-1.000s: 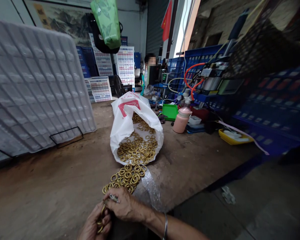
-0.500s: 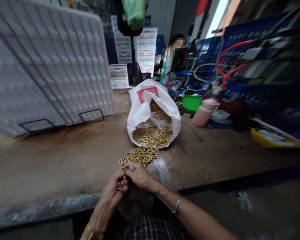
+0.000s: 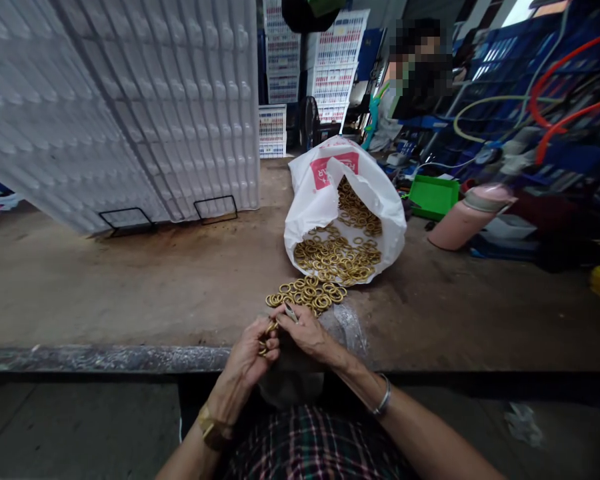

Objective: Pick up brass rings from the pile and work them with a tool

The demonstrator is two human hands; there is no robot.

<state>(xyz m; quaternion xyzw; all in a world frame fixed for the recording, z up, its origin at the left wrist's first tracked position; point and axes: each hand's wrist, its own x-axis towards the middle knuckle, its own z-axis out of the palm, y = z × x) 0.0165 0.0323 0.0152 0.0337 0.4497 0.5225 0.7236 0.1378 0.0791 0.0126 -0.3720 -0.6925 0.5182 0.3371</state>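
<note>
A white plastic bag [image 3: 314, 200] lies open on the brown workbench [image 3: 130, 293], spilling many brass rings [image 3: 337, 257]. A smaller heap of rings [image 3: 307, 295] sits just in front of the bag's mouth. My left hand [image 3: 250, 353] is closed around a few brass rings at the bench's near edge. My right hand [image 3: 307, 331] touches it from the right, its fingers pinched on a small grey metal piece I cannot name. A crinkled clear plastic sheet [image 3: 350, 330] lies under my right wrist.
A large white moulded tray panel [image 3: 130, 107] leans on wire stands at the back left. A pink bottle [image 3: 467, 217] and a green box [image 3: 433, 197] lie to the right. Another person [image 3: 420, 73] sits behind, among blue crates and hoses.
The view has tilted down and shifted right, so my hands sit higher in the picture. Both hands stay together at the bench edge with the rings.
</note>
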